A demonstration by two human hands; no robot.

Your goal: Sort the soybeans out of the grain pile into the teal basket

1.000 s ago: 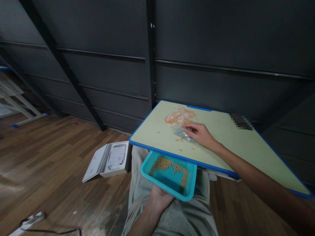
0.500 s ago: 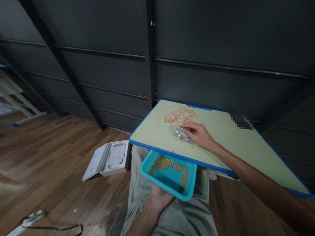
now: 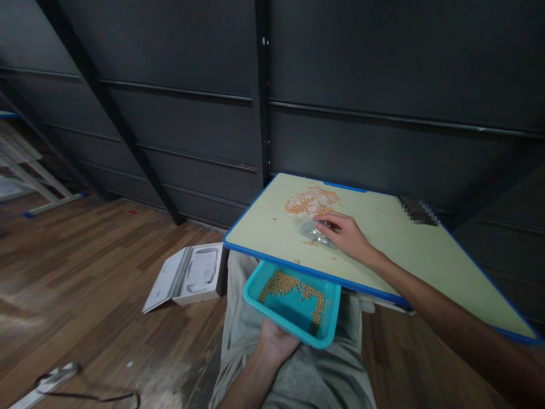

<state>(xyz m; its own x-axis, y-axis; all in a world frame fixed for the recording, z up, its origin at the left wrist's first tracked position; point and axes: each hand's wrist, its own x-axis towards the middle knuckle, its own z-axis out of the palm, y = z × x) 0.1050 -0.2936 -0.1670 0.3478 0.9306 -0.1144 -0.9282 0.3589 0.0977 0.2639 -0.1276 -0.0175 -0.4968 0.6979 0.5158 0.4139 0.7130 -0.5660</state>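
My left hand [image 3: 276, 339] grips the near side of a turquoise plastic tray [image 3: 276, 316] from below, over my lap. Tan soybeans [image 3: 281, 280] line the tray's far and right sides, and its middle is bare. On the table, my right hand [image 3: 347, 232] is closed on a clear plastic piece [image 3: 313, 229], shallow like a lid or small container; its exact kind does not show. Just beyond it lies a heap of soybeans mixed with white grains [image 3: 313, 200]. A few stray beans [image 3: 310, 242] lie at the plastic's near side.
The pale green table [image 3: 395, 255] has a blue edge directly above the tray. A dark, blurred-out object [image 3: 419, 210] lies at its far right. An open white box [image 3: 198, 271] is on the wooden floor to the left. A dark panel wall [image 3: 204, 125] stands behind.
Both hands stay nearly in place. The clear plastic under my right hand has shifted very slightly; the tray and its beans look the same.
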